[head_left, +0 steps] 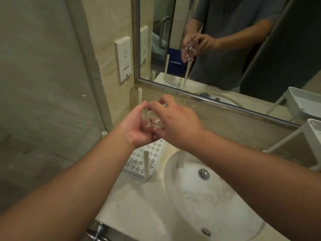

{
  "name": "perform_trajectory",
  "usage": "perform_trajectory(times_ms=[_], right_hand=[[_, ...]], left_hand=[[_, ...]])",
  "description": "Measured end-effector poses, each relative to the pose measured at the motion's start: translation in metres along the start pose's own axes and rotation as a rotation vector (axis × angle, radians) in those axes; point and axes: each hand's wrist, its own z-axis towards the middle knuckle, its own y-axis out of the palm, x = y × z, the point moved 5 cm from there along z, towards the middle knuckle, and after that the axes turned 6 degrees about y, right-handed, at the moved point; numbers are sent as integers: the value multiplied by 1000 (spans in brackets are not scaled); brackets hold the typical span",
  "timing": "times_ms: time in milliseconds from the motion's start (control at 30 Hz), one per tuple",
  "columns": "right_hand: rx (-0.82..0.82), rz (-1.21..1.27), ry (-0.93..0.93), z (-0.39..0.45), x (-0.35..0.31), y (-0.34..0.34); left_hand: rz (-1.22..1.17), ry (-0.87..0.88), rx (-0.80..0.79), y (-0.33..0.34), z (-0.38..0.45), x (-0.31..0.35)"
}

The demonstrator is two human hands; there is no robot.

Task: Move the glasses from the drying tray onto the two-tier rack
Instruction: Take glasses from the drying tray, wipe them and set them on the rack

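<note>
Head view: left hand [137, 131] and right hand [175, 124] both hold one clear glass [152, 120], fingers curled round it, mid-frame above the white perforated drying tray [147, 157]. Beige stone counter [139, 202], oval sink [208, 193] lower right, mirror [243, 49] above, white two-tier rack [311, 129] at right edge.

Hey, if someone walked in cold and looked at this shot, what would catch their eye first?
Two bare hands meet mid-frame: the left hand and right hand both grip a clear glass above the white perforated drying tray. Next, the mirror behind repeats the grip, and the white basin lies lower right.
</note>
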Motion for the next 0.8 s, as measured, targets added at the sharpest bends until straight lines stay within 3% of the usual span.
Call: perform_trajectory(times_ms=[167,533,800], right_hand=[[15,222,62,-6,8,-1],[34,815,269,-8,33,12],[-51,933,359,-19,47,31]], left_hand=[[-26,-2,-15,2,-4,-2],[191,339,72,12,-17,18],[460,578,-13,34,-24,13]])
